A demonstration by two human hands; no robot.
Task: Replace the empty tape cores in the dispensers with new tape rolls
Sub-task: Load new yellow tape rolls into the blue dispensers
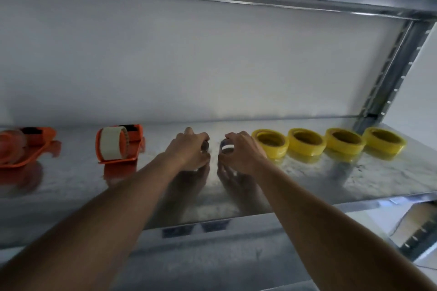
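Galvanised metal shelf [307,179]: left hand [189,149] and right hand [238,151] each curl round a small grey empty tape core [227,145], between orange plastic dispensers [120,144] and four yellow tape rolls [305,142].

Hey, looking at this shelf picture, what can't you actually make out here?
- Far-left orange dispenser, head view: cut by the left edge and motion-blurred; what it holds is unclear.
- Ring under the left hand: mostly covered by fingers.
- Ring in the right hand: small and blurred; core or roll, cannot tell.
- Items below the metal shelf: hidden by it and the right edge.
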